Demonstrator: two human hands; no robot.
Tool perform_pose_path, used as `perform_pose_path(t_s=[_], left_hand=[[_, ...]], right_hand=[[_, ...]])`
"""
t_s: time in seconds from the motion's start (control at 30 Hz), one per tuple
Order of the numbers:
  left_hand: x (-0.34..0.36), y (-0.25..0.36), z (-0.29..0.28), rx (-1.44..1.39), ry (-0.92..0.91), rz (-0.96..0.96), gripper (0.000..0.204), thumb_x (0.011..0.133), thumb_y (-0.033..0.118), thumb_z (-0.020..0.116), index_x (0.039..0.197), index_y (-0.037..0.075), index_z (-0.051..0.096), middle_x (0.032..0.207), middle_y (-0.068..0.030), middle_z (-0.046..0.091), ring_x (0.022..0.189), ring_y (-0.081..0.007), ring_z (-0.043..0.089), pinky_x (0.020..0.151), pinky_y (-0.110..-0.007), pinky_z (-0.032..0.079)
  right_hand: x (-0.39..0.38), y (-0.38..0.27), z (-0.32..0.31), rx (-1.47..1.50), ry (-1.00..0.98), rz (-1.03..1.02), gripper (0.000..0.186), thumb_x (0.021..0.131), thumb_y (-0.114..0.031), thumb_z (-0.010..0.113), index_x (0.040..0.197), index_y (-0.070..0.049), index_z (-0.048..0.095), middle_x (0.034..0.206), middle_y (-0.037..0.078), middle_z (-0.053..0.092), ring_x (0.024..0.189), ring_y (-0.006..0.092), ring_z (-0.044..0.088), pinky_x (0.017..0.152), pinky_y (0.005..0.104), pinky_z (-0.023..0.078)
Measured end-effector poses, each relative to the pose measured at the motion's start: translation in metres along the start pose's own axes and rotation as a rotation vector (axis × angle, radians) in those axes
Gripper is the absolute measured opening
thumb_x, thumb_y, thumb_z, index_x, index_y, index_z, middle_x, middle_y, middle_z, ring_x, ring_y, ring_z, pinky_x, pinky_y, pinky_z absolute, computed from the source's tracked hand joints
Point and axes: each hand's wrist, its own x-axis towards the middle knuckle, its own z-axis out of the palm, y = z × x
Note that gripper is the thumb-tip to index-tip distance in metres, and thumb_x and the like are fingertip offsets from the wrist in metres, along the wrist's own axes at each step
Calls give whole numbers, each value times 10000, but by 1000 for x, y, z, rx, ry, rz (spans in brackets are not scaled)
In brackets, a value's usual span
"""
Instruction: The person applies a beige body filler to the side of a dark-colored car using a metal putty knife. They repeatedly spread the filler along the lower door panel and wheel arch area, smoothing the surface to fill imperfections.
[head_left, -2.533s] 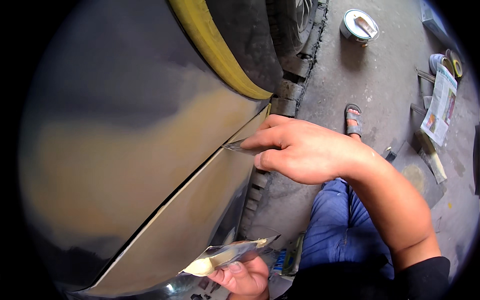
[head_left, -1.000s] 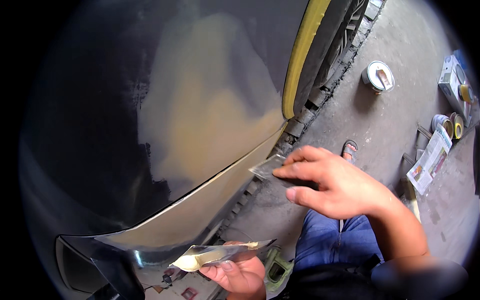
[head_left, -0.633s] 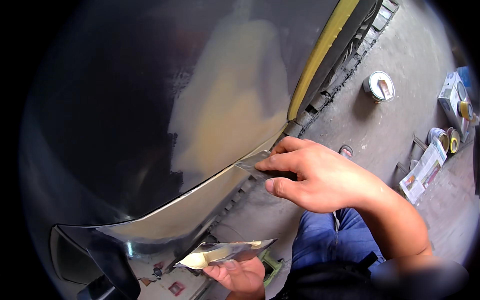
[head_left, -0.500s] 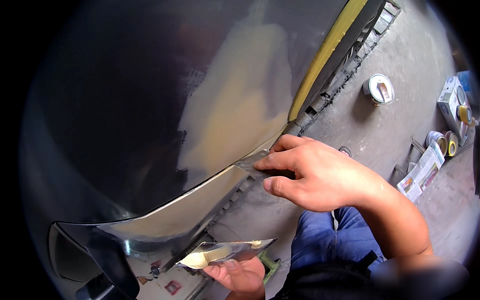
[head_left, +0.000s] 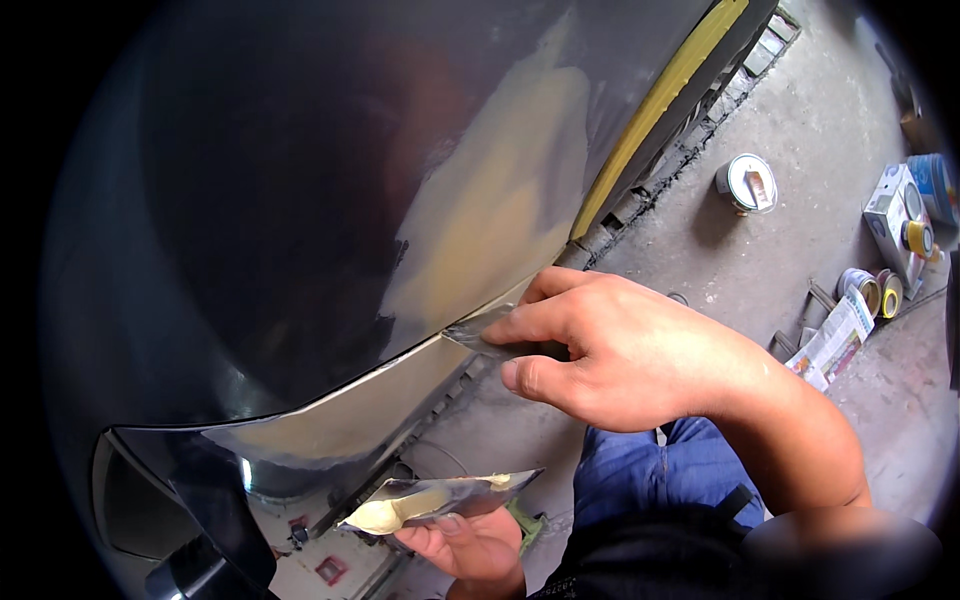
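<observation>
A dark car body panel fills the left and top, with a patch of yellowish filler spread on it. My right hand grips a thin metal spreader and presses its blade against the crease at the panel's lower edge. Lower down, my left hand holds a flat metal blade that carries a lump of yellowish filler. A strip of yellow tape runs along the panel's right edge.
On the concrete floor to the right stand a round tin, several small cans, a box and a folded newspaper. My blue trouser leg is below my right hand.
My right hand has slid the spreader left and down along the panel crease. The view has turned, so the filler patch now sits further right. My left hand still holds its blade.
</observation>
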Motion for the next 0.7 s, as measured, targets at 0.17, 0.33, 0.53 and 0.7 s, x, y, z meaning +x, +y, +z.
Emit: perform_pose_path(t_s=[0.17,0.33,0.53,0.7], left_hand=[[-1,6,0,12,13,-26,616,897,163,525,1444,6,288,1416,-152,428,1244,-272,483,1048,-378,392],[5,9,0,-73,-31,-88,600,898,130,509,1438,-6,285,1411,-162,426,1260,-278,466,1073,-397,362],[-2,16,5,-175,-60,-262,537,907,124,498,1396,-20,329,1368,-169,453,1252,-271,462,1075,-403,347],[7,29,8,-223,-88,-312,520,922,118,491,1406,15,329,1346,-139,468,1254,-250,452,1085,-402,327]], right_hand=[[-7,-14,-3,12,6,-11,397,862,-247,531,1121,31,647,1062,243,607,1039,386,587,917,419,471],[-39,-10,-2,262,-84,-133,396,886,-197,585,1219,17,598,1137,205,577,1053,344,586,910,381,470],[-81,21,35,563,-204,-429,430,894,-125,646,1303,-20,561,1280,172,496,1172,296,510,992,363,412],[-103,52,57,52,46,-427,389,846,-144,661,1224,-59,622,1241,166,514,1115,346,508,966,403,418]])
